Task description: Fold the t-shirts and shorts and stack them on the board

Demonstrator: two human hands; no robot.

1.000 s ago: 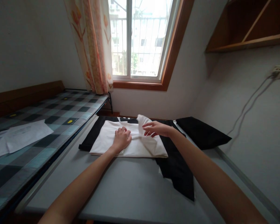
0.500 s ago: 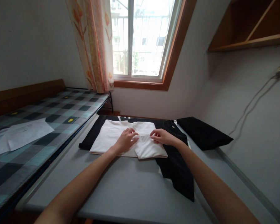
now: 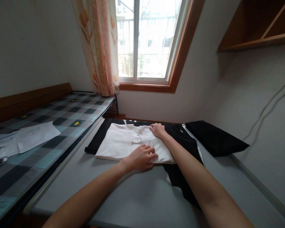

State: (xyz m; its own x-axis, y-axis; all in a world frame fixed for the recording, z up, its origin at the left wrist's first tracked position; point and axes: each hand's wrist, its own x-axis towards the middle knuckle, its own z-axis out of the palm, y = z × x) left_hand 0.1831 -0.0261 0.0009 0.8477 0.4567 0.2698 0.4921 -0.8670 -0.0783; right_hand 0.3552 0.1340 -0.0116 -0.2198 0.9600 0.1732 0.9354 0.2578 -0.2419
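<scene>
Lying beneath white cloth (image 3: 116, 141), black cloth (image 3: 182, 136), papers (image 3: 36, 136) on checkered bed (image 3: 49, 152)

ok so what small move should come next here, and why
I'd probably smooth the middle of the white cloth with the left hand: the folded edges there look uneven, that hand is close by at the near edge, and the right hand lies on the far part.

Dim overall | overexposed window (image 3: 152, 41) backlights scene | soft shadows | wide-angle edge stretch
</scene>
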